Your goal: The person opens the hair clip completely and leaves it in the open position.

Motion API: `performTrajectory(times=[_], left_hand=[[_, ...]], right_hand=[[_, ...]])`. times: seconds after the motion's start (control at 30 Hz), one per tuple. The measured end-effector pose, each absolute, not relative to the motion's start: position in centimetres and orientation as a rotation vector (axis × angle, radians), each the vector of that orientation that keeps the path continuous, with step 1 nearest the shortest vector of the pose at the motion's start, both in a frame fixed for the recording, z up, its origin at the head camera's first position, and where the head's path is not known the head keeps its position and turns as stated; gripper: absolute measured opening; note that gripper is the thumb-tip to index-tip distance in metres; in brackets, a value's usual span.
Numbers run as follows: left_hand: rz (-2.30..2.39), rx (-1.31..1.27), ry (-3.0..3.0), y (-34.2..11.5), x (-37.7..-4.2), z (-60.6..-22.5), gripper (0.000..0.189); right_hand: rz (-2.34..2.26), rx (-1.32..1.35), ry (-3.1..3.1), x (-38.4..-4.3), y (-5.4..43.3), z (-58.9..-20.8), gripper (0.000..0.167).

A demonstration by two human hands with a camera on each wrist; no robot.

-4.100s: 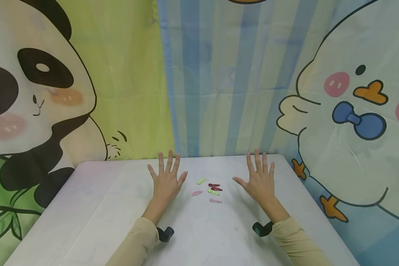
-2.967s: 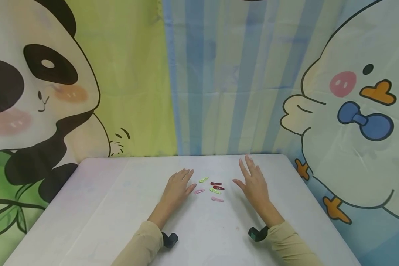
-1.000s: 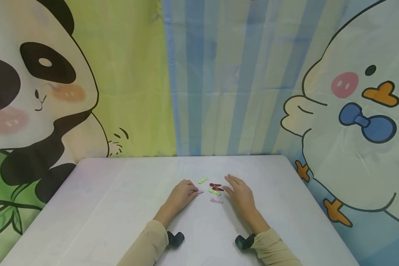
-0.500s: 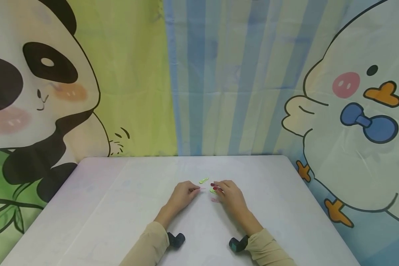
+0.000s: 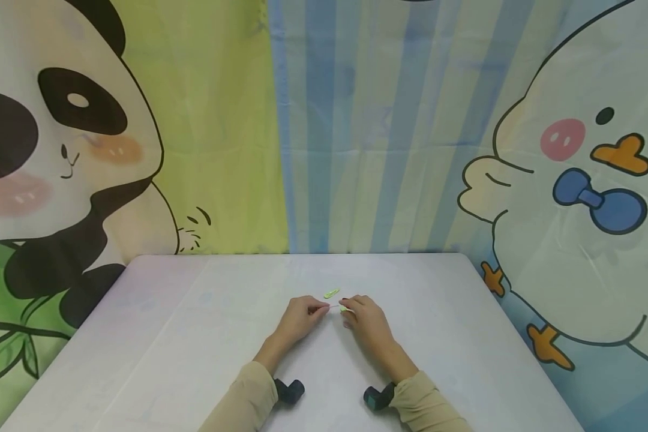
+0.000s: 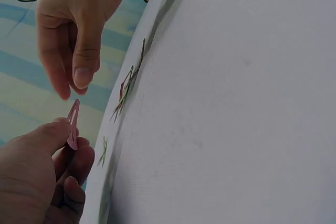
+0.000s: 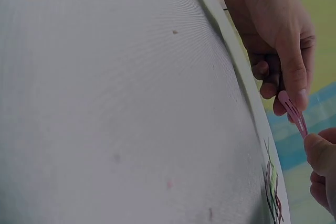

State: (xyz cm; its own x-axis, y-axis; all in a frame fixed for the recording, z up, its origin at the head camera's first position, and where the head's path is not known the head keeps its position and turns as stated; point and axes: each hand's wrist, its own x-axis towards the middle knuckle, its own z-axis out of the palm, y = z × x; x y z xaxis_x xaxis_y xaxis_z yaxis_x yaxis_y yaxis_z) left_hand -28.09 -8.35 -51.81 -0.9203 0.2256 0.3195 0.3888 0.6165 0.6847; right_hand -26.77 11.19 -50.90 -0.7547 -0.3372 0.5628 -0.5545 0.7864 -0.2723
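Note:
Thumb and fingers of my left hand (image 5: 298, 319) pinch a pink snap hair clip (image 6: 73, 121) by one end, its other end pointing toward the right hand. My right hand (image 5: 371, 327) is bent close to that free end; in the left wrist view a small gap shows between its fingertips and the clip. A green hair clip (image 5: 332, 293) lies on the table just beyond the hands. Another green clip (image 5: 345, 309) shows partly under the right hand, which hides most of the other clips. In the right wrist view several clips (image 7: 272, 182) lie together on the tabletop.
The white table (image 5: 167, 336) has its far edge against a curtain (image 5: 351, 150) printed with cartoon animals and stripes. Dark wrist cameras (image 5: 290, 392) stick out from both sleeves, low over the table.
Both hands came inward from spread, raised palms. My left hand took up the pink clip from the table's left side of the group; my right hand moved left over the other clips toward it.

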Motion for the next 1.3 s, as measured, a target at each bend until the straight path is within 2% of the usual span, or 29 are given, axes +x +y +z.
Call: performTrajectory(times=[0.4,0.77,1.07,1.3], left_hand=[[-1.288,-0.556,-2.679,-8.2,-28.2,-51.9,0.015],[-1.374,-0.569,-2.66,-8.1,-28.3,-52.1,0.023],[-1.532,-0.517,-2.63,-8.1,-28.0,-51.5,0.017],[-1.741,-0.48,-2.522,-8.0,-28.3,-51.1,0.016]], right_hand=[[0.684,0.562,-2.568,-26.8,10.5,-50.9,0.008],[0.852,0.365,-2.684,-26.9,10.0,-50.8,0.008],[1.12,0.256,-2.671,-26.8,10.1,-49.8,0.005],[1.354,0.192,-2.628,-26.5,10.4,-48.6,0.009]])
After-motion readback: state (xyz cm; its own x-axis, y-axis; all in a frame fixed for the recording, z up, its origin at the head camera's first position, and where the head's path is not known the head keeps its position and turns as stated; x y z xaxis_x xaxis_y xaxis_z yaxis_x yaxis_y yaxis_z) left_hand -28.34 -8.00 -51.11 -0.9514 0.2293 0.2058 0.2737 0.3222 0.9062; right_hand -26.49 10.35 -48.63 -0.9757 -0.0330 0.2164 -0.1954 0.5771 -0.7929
